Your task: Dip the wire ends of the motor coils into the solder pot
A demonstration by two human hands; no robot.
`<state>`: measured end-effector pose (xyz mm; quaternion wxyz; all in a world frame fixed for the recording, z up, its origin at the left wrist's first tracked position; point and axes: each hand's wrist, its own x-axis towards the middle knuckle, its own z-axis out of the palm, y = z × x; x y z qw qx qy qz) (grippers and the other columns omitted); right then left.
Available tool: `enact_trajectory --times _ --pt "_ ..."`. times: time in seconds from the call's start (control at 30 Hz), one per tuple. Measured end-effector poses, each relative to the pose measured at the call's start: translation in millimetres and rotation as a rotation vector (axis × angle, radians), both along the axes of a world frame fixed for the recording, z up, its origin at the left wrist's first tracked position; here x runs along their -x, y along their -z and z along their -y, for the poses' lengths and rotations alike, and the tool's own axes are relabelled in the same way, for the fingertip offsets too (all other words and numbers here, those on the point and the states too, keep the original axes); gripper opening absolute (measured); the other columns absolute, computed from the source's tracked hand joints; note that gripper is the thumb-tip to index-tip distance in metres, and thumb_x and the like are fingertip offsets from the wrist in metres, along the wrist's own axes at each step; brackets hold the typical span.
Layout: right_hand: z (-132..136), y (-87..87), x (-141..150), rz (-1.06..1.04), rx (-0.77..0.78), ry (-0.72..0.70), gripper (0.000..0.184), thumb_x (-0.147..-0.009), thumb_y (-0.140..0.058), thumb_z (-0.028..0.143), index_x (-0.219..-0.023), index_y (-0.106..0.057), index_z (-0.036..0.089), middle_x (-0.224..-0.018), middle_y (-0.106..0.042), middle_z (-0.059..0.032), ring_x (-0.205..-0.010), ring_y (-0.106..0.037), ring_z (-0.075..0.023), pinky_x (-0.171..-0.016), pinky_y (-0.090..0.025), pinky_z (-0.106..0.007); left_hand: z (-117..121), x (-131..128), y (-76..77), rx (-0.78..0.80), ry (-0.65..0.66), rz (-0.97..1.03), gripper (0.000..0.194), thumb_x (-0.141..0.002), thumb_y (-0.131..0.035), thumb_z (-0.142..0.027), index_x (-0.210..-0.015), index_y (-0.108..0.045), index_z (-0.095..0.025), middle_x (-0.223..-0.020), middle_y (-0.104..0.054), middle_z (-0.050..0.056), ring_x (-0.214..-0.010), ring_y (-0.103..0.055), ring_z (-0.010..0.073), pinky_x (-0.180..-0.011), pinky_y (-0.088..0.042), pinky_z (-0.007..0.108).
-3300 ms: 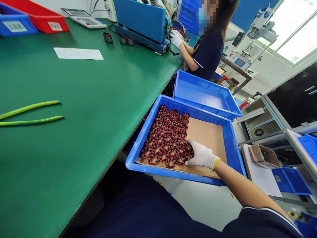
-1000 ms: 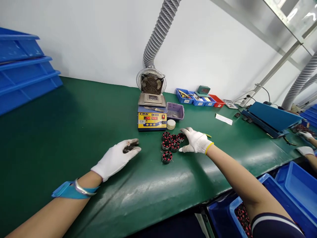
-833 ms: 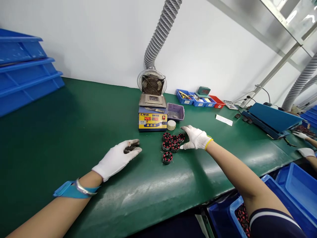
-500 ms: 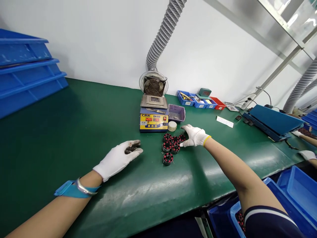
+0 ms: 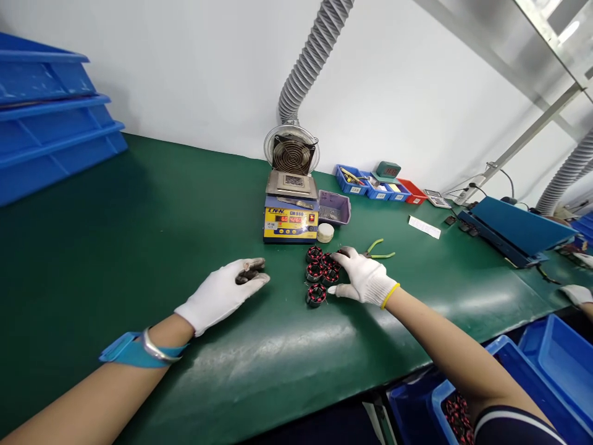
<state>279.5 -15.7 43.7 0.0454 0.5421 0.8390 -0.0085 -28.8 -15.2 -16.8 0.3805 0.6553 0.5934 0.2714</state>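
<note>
Several small round coils wound in red and black [image 5: 318, 276] sit in a cluster on the green bench [image 5: 139, 247]. My right hand [image 5: 362, 279], in a white glove, lies over the cluster's right side with fingers spread, touching the coils. My left hand [image 5: 222, 293], also gloved, rests on the bench to the left of the cluster. Its fingers are curled around a small dark piece [image 5: 248, 272] at the fingertips.
A yellow and blue solder pot [image 5: 290, 213] with a fan and grey hose stands behind the coils, beside a purple tray [image 5: 334, 209] and white disc [image 5: 325, 232]. Green-handled cutters [image 5: 380, 250] lie right. Blue crates [image 5: 41, 136] stack far left; blue bins [image 5: 546, 371] sit below right.
I turned from a blue bin of coils to the bench. My right hand has drawn back toward me over the cluster, uncovering the green-handled cutters. My left hand has stayed put.
</note>
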Motion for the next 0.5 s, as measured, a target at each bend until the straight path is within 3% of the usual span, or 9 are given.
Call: enact_trajectory --times 0.2,0.33,0.5 --pt "3 1.4 31 0.078 -0.018 0.140 0.072 -0.076 -0.048 0.072 -0.132 -0.041 0.026 -0.127 -0.043 -0.0136 -0.091 -0.062 -0.0295 -0.068 -0.052 -0.040 0 2 3.5 -0.004 0.011 0.010 0.070 -0.073 -0.056 -0.065 -0.125 -0.055 -0.018 -0.123 -0.063 0.009 -0.111 -0.060 0.0264 -0.102 -0.044 0.038" --pt "3 7.8 37 0.110 -0.038 0.104 0.056 -0.081 -0.048 0.060 -0.127 -0.043 0.027 -0.127 -0.042 -0.0124 -0.092 -0.061 -0.0271 -0.065 -0.052 -0.037 -2 3 8.3 -0.009 0.015 -0.002 0.069 -0.074 -0.056 -0.065 -0.126 -0.054 -0.019 -0.123 -0.063 0.008 -0.112 -0.060 0.0261 -0.102 -0.045 0.038" --pt "-13 12.2 35 0.116 0.003 0.067 0.054 -0.078 -0.049 0.064 -0.117 -0.049 0.026 -0.117 -0.048 -0.0107 -0.084 -0.064 -0.0264 -0.063 -0.053 -0.037 -3 6 7.1 -0.012 0.007 -0.010 0.068 -0.073 -0.057 -0.064 -0.124 -0.056 -0.018 -0.123 -0.064 0.007 -0.113 -0.060 0.0258 -0.100 -0.047 0.036"
